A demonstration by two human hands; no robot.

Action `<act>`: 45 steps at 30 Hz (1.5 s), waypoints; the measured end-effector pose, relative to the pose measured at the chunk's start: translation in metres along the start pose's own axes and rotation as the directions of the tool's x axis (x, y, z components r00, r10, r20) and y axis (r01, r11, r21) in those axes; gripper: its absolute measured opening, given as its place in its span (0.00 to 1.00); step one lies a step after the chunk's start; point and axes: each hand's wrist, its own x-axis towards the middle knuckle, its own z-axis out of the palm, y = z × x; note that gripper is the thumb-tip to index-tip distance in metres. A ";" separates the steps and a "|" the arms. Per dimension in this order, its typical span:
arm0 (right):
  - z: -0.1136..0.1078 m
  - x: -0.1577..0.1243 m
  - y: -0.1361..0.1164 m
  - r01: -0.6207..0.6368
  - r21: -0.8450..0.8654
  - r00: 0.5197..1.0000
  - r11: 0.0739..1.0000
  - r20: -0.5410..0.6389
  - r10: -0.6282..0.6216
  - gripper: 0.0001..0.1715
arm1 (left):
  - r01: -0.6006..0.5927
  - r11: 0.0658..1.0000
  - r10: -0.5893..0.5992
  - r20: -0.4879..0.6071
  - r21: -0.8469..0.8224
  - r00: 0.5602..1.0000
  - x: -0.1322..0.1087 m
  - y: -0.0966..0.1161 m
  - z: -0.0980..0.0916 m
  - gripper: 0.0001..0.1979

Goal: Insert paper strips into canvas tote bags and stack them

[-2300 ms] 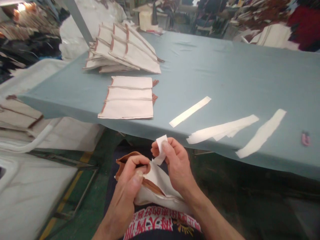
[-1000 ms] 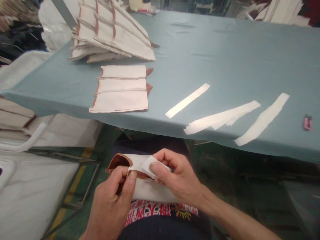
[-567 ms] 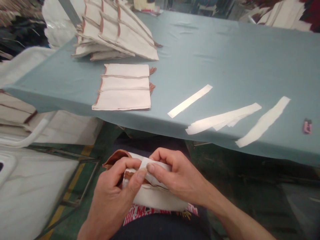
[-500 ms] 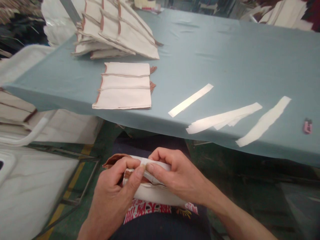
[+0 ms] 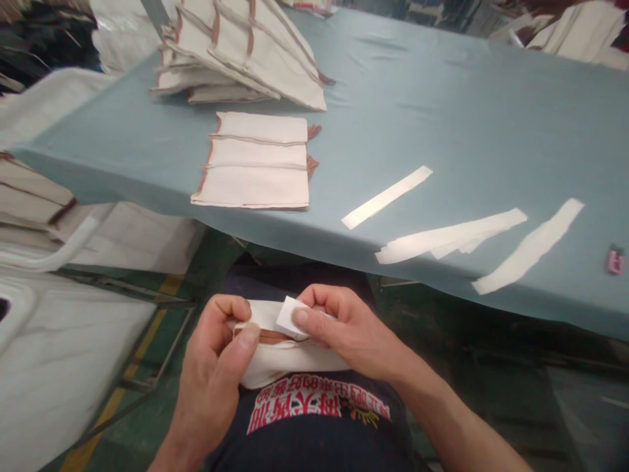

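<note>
head: left hand, right hand fingers closed on cloth pouch; folded pouches, strips on table

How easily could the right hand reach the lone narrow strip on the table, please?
Probably yes: nothing lies between the right hand and the strip near the edge of the table, though it pinches a small white tab.

Paper slip, raised before, now pressed onto pouch rim by right hand; left hand covers brown flap, 9 o'clock.
</note>
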 end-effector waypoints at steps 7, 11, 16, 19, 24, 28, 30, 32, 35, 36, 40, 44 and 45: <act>-0.001 0.007 0.011 0.019 0.170 0.994 0.985 0.099 -0.036 0.35 | -0.053 0.991 0.036 0.131 0.122 0.991 0.004 -0.004 -0.002 0.13; -0.007 0.011 0.015 -0.081 0.250 0.968 0.965 0.249 0.017 0.34 | -0.021 0.997 0.007 0.192 0.072 0.981 0.008 0.002 0.002 0.17; -0.009 0.013 0.016 -0.126 0.231 0.953 0.965 0.297 0.053 0.30 | 0.011 1.000 -0.017 0.242 0.025 0.970 0.010 0.001 0.007 0.18; -0.010 0.014 0.016 -0.153 0.231 0.942 0.961 0.326 0.072 0.26 | 0.009 1.000 -0.008 0.271 0.000 0.962 0.011 -0.001 0.008 0.18; -0.013 0.020 0.019 -0.195 0.229 0.906 0.954 0.415 0.086 0.18 | -0.036 0.998 0.021 0.273 0.050 0.962 0.012 0.004 0.013 0.08; -0.017 0.019 0.015 -0.130 0.094 0.917 0.987 0.389 0.083 0.16 | -0.018 0.996 -0.005 0.250 0.092 0.968 0.014 0.006 0.015 0.11; -0.020 0.016 0.010 0.036 -0.071 0.968 0.997 0.251 -0.017 0.22 | -0.005 0.993 -0.022 0.222 0.120 0.975 0.017 0.004 0.013 0.13; -0.022 0.012 0.005 0.188 -0.233 0.979 0.954 0.123 -0.163 0.24 | -0.010 0.992 -0.017 0.209 0.124 0.978 0.020 0.000 0.010 0.13; -0.021 0.011 0.005 0.272 -0.390 0.961 0.880 0.055 -0.273 0.17 | -0.052 0.991 0.026 0.203 0.120 0.979 0.025 -0.004 0.007 0.13; -0.020 0.011 0.007 0.286 -0.410 0.956 0.866 0.052 -0.290 0.16 | -0.061 0.991 0.035 0.209 0.120 0.977 0.026 -0.004 0.007 0.13; -0.009 0.012 0.022 0.300 -0.378 0.948 0.876 0.015 -0.319 0.16 | -0.035 0.992 0.008 0.211 0.123 0.978 0.022 -0.004 0.008 0.13; 0.009 -0.001 0.041 0.272 -0.612 0.859 0.743 -0.194 -0.474 0.15 | 0.003 0.998 -0.016 0.183 0.067 0.983 0.012 -0.010 0.004 0.14; 0.013 -0.005 0.046 0.257 -0.690 0.808 0.677 -0.231 -0.543 0.15 | 0.002 0.999 -0.010 0.183 0.046 0.983 0.010 -0.013 0.002 0.15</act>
